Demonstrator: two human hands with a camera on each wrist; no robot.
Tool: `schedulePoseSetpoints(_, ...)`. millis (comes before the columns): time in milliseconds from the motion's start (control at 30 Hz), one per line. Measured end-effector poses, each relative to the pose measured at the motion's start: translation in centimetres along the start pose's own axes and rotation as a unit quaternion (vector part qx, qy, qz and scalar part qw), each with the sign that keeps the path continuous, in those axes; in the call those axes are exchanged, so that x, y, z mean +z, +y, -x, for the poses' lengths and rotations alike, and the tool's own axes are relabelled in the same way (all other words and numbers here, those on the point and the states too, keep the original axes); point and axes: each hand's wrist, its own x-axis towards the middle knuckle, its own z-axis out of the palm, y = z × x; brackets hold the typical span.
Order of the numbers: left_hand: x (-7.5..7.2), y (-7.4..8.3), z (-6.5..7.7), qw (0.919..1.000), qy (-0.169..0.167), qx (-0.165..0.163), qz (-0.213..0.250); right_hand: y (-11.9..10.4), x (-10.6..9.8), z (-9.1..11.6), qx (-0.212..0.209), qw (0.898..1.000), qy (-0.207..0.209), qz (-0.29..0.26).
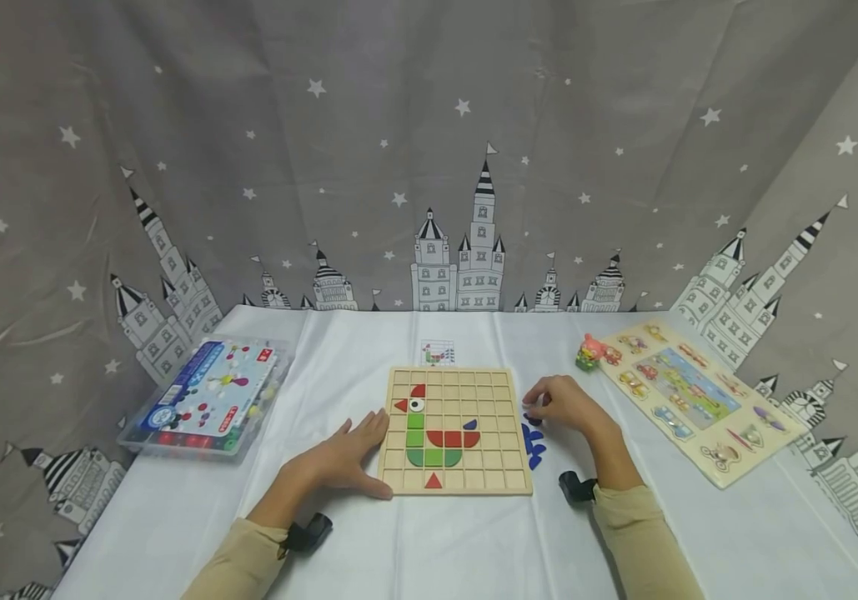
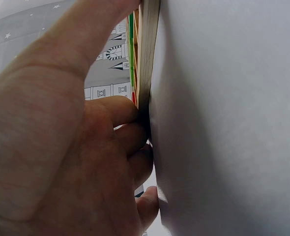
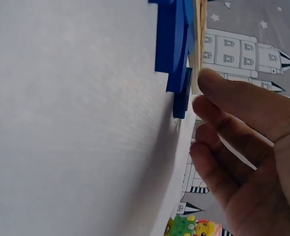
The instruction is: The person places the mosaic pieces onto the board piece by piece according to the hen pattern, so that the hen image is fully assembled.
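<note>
A square wooden grid board (image 1: 492, 408) lies in the middle of the table. Red, green, white and blue pieces form a bird on it, with a blue piece (image 1: 469, 425) at the tail and a red triangle (image 1: 434, 481) near the bottom edge. Fingers and thumb spread, my left hand (image 1: 346, 454) rests against the board's left edge. Several loose blue pieces (image 1: 533, 446) lie along the right side. Over the far end of that group is my right hand (image 1: 564, 404), thumb and index fingertips close together beside a blue piece (image 3: 182, 101), with nothing visible between them.
Behind the board lies a small picture card (image 1: 438, 352). A clear plastic case (image 1: 211, 396) of coloured parts sits at the left. At the right are a wooden picture puzzle (image 1: 699, 400) and a small pink and green toy (image 1: 589, 352).
</note>
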Motion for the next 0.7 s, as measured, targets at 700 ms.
schedulePoseSetpoints(700, 0.04, -0.09, -0.11, 1.0, 0.0, 0.0, -0.005, 0.05, -0.42, -0.49, 0.018, 0.998, -0.05, 0.014)
